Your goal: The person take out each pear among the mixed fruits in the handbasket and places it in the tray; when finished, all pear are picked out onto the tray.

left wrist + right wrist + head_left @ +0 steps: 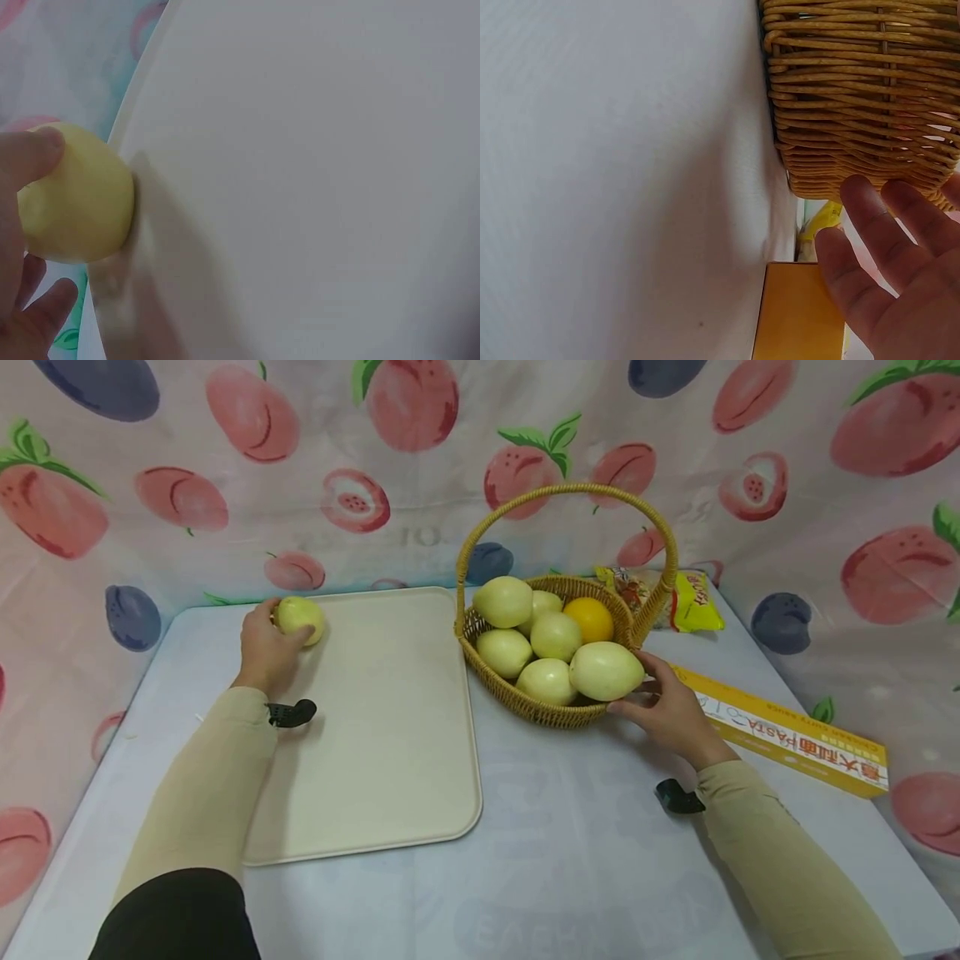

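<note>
Near the far left corner of the beige tray (390,718), my left hand (270,647) grips a smooth, round, yellow-green fruit (300,620). In the left wrist view this fruit (82,199) is at the tray's rim, a thumb or fingertip over its top. My right hand (671,706) is at the right side of a wicker basket (555,717), thumb and index finger holding a large pale green oval fruit (606,671) at the basket's rim. Its other fingers (877,225) spread loosely by the woven wall in the right wrist view. The basket holds several similar fruits (504,653) and an orange (588,620).
Behind the basket lies a yellow snack packet (696,602). A long yellow pasta box (795,735) rests right of my right hand. The basket's tall handle (566,489) arches over the fruit. A fruit-printed curtain (420,485) hangs behind the white table (570,835).
</note>
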A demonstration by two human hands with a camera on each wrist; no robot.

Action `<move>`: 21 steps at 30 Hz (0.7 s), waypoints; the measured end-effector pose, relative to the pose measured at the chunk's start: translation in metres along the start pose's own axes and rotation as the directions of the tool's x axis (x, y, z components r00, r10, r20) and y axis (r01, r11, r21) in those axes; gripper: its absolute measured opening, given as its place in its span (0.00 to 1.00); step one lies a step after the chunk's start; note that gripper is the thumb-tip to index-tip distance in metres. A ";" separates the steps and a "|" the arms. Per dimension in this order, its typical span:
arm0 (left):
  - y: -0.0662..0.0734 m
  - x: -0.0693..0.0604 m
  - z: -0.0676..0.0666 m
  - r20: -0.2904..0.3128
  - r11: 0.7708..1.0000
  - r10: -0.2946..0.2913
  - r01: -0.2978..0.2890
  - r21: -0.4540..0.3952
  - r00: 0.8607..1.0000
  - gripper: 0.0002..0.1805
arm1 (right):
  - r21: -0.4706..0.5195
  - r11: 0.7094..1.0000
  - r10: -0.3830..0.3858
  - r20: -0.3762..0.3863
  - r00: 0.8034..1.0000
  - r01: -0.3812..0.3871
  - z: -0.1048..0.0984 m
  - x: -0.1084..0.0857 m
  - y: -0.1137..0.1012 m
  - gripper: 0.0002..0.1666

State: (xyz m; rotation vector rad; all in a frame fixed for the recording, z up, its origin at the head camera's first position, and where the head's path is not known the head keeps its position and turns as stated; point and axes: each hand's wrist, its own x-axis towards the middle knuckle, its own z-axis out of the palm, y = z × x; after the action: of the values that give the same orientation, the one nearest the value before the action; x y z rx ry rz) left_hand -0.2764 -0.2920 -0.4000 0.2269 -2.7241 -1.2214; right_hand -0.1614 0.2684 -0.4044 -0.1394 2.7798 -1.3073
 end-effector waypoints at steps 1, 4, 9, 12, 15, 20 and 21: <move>-0.001 0.000 0.000 -0.015 1.000 0.006 -0.006 0.001 1.000 0.43 | 0.002 1.000 0.001 0.000 1.000 -0.001 0.000 0.000 0.000 0.59; -0.003 0.001 0.001 -0.047 1.000 0.017 -0.017 0.002 0.999 0.42 | 0.001 1.000 0.007 0.003 1.000 -0.007 -0.001 0.000 0.000 0.59; -0.005 0.003 0.000 -0.067 1.000 0.018 -0.019 -0.013 0.998 0.42 | -0.003 1.000 0.014 0.002 1.000 -0.014 -0.001 -0.001 0.001 0.60; -0.006 0.005 0.000 -0.058 1.000 -0.011 0.010 -0.018 0.998 0.42 | 0.005 1.000 0.014 0.003 1.000 -0.014 0.000 -0.001 0.002 0.59; -0.007 0.007 0.000 -0.055 0.999 -0.037 0.036 -0.019 0.998 0.42 | 0.014 1.000 0.016 0.007 1.000 -0.016 0.001 -0.001 0.003 0.60; -0.007 0.009 0.002 -0.074 0.998 -0.050 0.047 -0.035 0.996 0.41 | 0.006 1.000 0.019 0.007 1.000 -0.019 0.000 -0.001 0.002 0.60; -0.007 0.009 0.003 -0.079 0.998 -0.054 0.051 -0.040 0.995 0.41 | 0.005 1.000 0.019 0.008 1.000 -0.019 0.000 -0.001 0.002 0.60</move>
State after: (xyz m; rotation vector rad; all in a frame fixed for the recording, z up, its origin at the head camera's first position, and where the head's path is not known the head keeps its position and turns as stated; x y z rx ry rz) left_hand -0.2849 -0.2964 -0.4063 0.3378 -2.6404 -1.2475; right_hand -0.1608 0.2697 -0.4057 -0.1179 2.7643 -1.3066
